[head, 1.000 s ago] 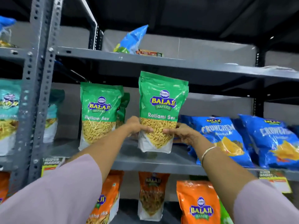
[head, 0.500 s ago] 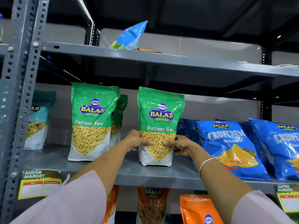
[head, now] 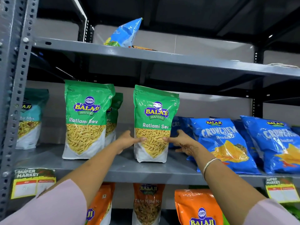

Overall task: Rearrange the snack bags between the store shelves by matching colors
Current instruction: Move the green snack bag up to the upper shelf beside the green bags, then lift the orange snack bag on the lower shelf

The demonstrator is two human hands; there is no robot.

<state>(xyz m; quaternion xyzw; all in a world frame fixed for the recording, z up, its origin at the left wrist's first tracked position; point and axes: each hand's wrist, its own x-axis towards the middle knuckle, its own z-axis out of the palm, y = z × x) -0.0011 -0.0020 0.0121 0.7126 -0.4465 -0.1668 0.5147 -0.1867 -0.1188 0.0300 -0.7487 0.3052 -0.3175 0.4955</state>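
Observation:
A green Ratlami Sev bag stands upright on the grey middle shelf. My left hand holds its left side and my right hand holds its right side, thumbs on the front. To its left stands a second green Ratlami Sev bag with a third green bag half hidden behind it. Blue Crunchem bags lean to the right of my right hand.
A teal mix bag stands at the far left behind the grey upright post. A light blue bag lies on the top shelf. Orange bags fill the shelf below. Price labels hang on the shelf edge.
The green bag came down from mid-air onto the middle shelf and now stands on it. Both hands stayed on its sides. The view moved closer.

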